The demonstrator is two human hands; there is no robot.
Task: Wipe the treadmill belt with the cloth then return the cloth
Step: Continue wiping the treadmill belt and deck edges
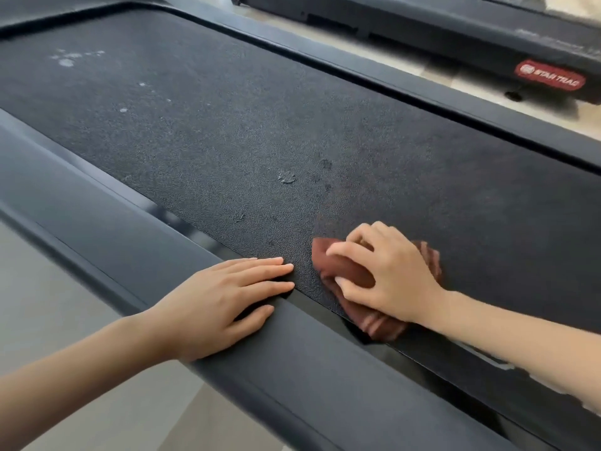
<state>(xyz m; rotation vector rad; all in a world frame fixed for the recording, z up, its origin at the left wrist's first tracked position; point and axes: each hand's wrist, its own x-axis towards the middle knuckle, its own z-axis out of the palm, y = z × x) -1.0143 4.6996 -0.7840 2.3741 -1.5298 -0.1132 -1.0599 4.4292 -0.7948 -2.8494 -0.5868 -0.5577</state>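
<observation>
Right hand (387,271) on the treadmill belt (227,141), near the belt's near edge. Fingers curled, bunching a reddish-brown cloth (351,271) beneath the palm; thumb hooked over a fold. Cloth crumpled, striped edges showing out from under the wrist side and the far side of the hand. Lower corner of the cloth overhangs the gap between belt and side rail.

Left hand (224,297) flat, fingers straight and close together, holding nothing. Palm rests on the near side rail (97,222); fingertips reach onto the belt edge, just beside the cloth, not touching it.

Belt dark, textured. Pale dusty spots and smudges at far left (66,61), a round mark (287,176) mid-belt, fainter marks beside it. Surface to the right of the cloth looks darker and more even.

Far side rail (422,96) runs along the belt's other edge. Beyond it, pale floor (406,56) and a second dark machine (422,24) with a red oval label (549,75), lettering blurred
</observation>
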